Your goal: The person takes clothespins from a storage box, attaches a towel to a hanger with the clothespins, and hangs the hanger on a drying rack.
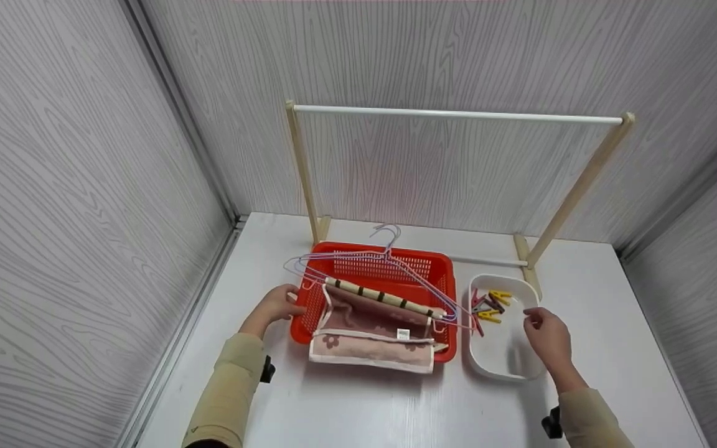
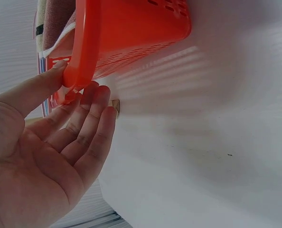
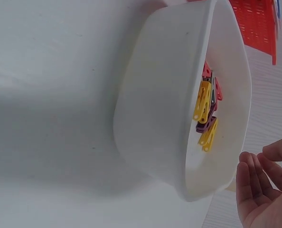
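Note:
My left hand (image 1: pixel 277 308) grips the left rim of a red plastic basket (image 1: pixel 452 274), thumb over the edge and fingers beneath it, as the left wrist view shows. Over the basket lie pink and purple wire hangers (image 1: pixel 388 254) and a pink towel (image 1: pixel 371 353) with a flower pattern, whose folded end hangs over the front rim. My right hand (image 1: pixel 548 341) is at the right rim of a white plastic basin (image 1: pixel 501 364), fingers loosely bent and thumb apart from them; whether the fingertips touch the rim I cannot tell. Several coloured clothespins (image 3: pixel 205 102) lie inside the basin.
Behind the basket and basin stands a drying rack with wooden legs (image 1: pixel 582 180) and a white top bar (image 1: pixel 458 114). Everything rests on a white table (image 1: pixel 371 410). Grey wood-grain panels (image 1: pixel 84 155) enclose it at the back and both sides.

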`<state>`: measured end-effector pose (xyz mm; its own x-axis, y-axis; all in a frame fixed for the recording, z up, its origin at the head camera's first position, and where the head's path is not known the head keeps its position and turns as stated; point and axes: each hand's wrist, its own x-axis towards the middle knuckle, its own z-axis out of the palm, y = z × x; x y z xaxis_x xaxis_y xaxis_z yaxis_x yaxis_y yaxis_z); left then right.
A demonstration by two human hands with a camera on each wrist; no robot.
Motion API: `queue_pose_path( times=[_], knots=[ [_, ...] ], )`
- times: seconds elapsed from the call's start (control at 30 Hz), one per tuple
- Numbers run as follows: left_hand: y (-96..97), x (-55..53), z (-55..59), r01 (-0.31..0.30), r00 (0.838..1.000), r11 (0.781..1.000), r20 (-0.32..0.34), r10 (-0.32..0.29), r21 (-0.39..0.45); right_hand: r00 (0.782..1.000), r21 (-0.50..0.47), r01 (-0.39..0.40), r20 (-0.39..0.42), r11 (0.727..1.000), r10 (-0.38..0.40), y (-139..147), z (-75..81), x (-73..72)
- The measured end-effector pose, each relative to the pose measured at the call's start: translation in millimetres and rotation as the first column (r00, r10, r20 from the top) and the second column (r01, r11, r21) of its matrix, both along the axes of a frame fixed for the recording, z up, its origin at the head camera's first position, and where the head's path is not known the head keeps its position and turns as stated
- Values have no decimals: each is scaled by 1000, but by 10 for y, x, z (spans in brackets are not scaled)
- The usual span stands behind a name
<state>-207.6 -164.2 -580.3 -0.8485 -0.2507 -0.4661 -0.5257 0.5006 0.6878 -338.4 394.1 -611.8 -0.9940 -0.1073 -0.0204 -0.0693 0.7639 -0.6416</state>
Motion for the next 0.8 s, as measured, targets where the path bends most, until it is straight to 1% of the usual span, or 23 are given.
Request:
queue_pose_path(
  times=[0.23,0.43,0.53,0.63,0.8],
  knots=[
    [-13,-1,-16,16,1000,1000,-1,-16,-3,1000,-2,-4,-2,1000,4,-131,-63,-44],
    [-26,-12,-17,19,1000,1000,-1,-19,14,1000,-6,-9,-15,1000,9,-229,-144,-24],
    [-30,-14,-25,16,1000,1000,7,-16,13,1000,-19,-20,5,1000,20,-278,-211,-3],
    [-27,-8,-31,10,1000,1000,11,-11,16,999,-31,-26,42,999,27,-324,-273,20],
    [-19,-8,-30,13,1000,1000,0,-13,10,997,-72,-8,75,997,14,-391,-349,37]
  ],
)
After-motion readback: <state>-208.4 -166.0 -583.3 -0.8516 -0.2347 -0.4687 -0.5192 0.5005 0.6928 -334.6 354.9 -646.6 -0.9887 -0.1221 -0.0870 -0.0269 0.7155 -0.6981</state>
